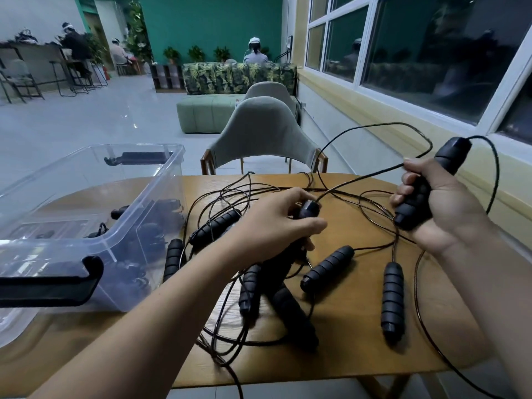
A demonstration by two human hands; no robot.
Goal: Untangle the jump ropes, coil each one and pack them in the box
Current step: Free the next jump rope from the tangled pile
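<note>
Head view: a black handle [453, 152] is gripped in the raised right hand [443, 208]. A second handle [310, 208] is clasped by the left hand [273, 226], held low over the tangled jump ropes [328, 269] spread across the worktop [359, 326]. The clear box [161, 180] is set just to the left, with coiled ropes [155, 226] inside.

Tangled cords [415, 283], loose handles [393, 298] crowd table [351, 341] centre; box [161, 197] at left open-topped

Dim, even overhead light. Soft shadows fall on the desk [354, 318] beneath the left fingers [311, 226]. Dark windows [431, 53] beyond the right fingers [403, 194] mirror the room. Wide-angle bending curves the edges; jump-rope handles [288, 306] under the left fingers are motion-blurred.
</note>
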